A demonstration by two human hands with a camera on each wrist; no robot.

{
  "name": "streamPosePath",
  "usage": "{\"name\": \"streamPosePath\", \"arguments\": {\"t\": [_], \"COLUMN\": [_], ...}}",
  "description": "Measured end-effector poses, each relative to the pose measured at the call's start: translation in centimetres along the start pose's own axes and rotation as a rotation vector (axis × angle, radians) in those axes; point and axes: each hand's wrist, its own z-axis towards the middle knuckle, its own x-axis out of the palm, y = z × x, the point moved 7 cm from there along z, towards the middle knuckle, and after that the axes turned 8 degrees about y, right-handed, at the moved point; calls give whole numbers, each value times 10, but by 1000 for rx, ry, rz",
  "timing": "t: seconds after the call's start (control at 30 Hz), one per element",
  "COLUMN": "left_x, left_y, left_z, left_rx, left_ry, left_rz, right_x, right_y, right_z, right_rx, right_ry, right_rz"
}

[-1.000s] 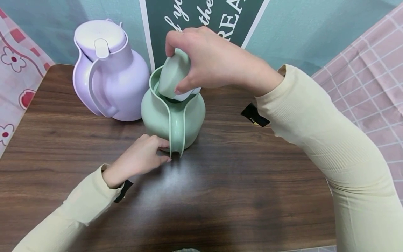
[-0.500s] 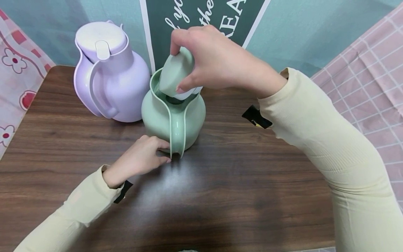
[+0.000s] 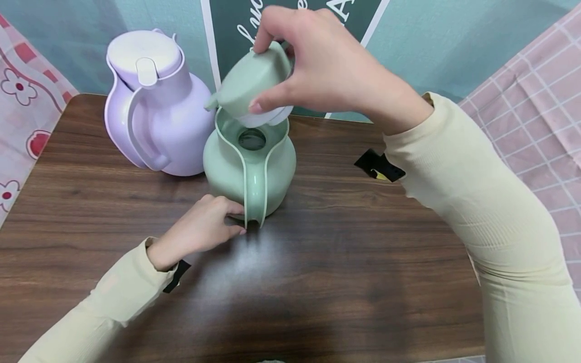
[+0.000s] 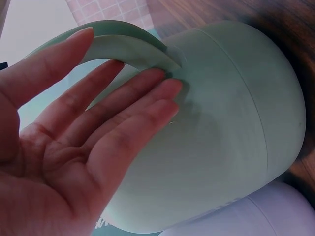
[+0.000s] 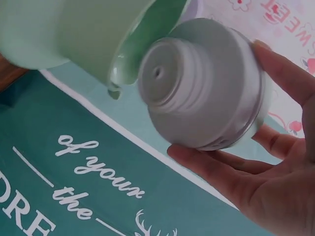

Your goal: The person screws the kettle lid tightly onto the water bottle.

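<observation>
A pale green vacuum jug (image 3: 227, 171) stands upright on the table, its mouth uncovered and a dark round opening showing inside the neck. Just above that mouth, my right hand (image 3: 322, 65) grips the jug's pale green lid (image 3: 254, 80) between thumb and fingers, tilted. The right wrist view shows the lid's grey underside (image 5: 211, 93) with a threaded stopper (image 5: 162, 73), apart from the rim. My left hand (image 3: 204, 224) is beside the jug's handle (image 3: 255, 194). In the left wrist view its fingers (image 4: 128, 98) are nearly straight and touch near the handle.
A lilac vacuum jug (image 3: 177, 116) with its lid on stands close to the left of the green one. Behind hangs a teal cloth with a dark green lettered panel (image 3: 290, 20). The wooden table (image 3: 340, 282) stretches to the front and right.
My right hand has raised the lid up out of the jug's mouth and slightly right, baring the dark opening. My left hand has stayed at the handle.
</observation>
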Motion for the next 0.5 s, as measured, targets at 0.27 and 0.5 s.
{"name": "streamPosePath", "arguments": {"t": [0.27, 0.5], "left_x": [0, -1], "left_y": [1, 1], "left_z": [0, 2], "left_rx": [-11, -12], "left_ry": [9, 8], "left_rz": [-14, -5], "right_x": [10, 17], "right_y": [-1, 8], "right_z": [7, -4], "right_rx": [-27, 21], "right_ry": [2, 38], "right_rz": [104, 79]}}
